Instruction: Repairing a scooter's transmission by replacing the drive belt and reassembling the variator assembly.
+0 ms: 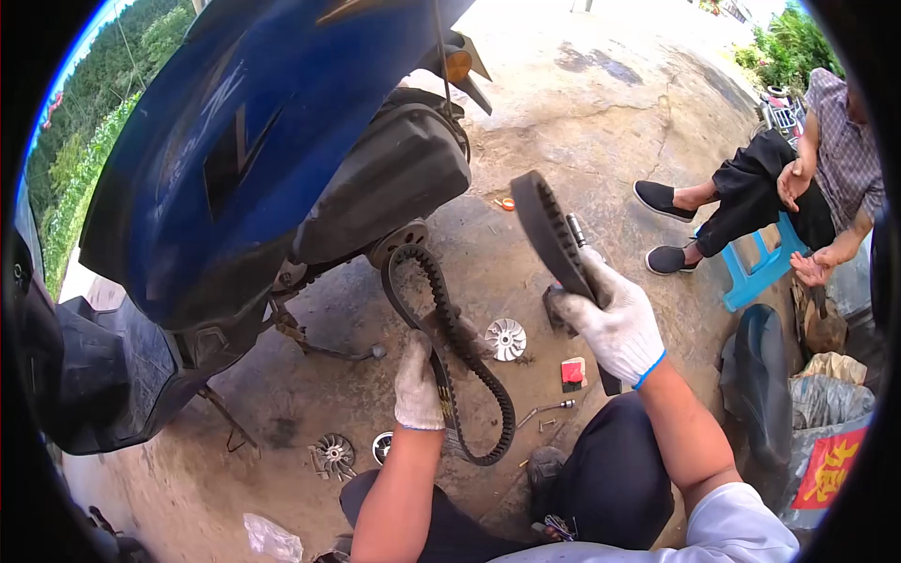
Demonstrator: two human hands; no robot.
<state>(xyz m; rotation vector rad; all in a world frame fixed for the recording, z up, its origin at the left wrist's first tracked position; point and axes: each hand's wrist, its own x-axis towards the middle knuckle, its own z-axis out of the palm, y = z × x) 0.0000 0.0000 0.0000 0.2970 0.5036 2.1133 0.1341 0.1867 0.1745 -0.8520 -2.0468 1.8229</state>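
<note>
In a white work glove, my left hand (418, 387) is closed around one side of a black toothed drive belt (506, 418), which hangs as a long open loop. My right hand (615, 324), also gloved, grips a second black drive belt (542, 225), tilted up and away. A silver cylindrical tool end (575, 229) shows just beyond the right hand; whether it is held or lies on the ground I cannot tell. Left of both belts stands a blue scooter (225, 159), with a round metal part (399, 242) on its underside behind the first loop.
On the concrete lie a finned metal disc (507, 340), another finned disc (334, 454), a red-and-white packet (573, 374), a socket wrench (547, 410) and a plastic bag (272, 538). At right a person (826, 178) sits on a blue stool (756, 270), near a black scooter seat (762, 385).
</note>
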